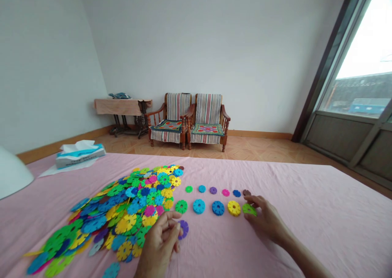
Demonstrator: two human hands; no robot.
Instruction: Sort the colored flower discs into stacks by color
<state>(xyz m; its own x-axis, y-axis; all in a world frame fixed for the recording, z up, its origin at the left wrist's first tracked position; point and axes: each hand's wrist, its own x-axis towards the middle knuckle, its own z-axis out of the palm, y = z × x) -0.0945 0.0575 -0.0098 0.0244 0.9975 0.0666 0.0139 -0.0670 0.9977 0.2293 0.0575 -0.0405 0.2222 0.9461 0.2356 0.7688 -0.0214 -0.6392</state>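
My right hand [265, 219] reaches to the right end of the nearer row, thumb and fingers closed around the edges of a lime green notched plastic disc [248, 209]. Left of it in that row lie yellow [234, 208], dark blue [218, 208], light blue [199, 206] and green [181, 206] discs. Close by, my left hand [162, 239] is curled, its thumb and fingers at the left edge of a purple disc [184, 229], which they partly hide. A large heap of mixed-colour discs [122, 212] spreads left of that hand.
A farther row holds smaller discs, from green [189, 189] to brown [246, 192]. On the pink cloth [290, 196] stands a tissue box [80, 155] at the back left. A white rounded object [12, 174] sits at the left edge. Two wooden armchairs [209, 118] stand beyond.
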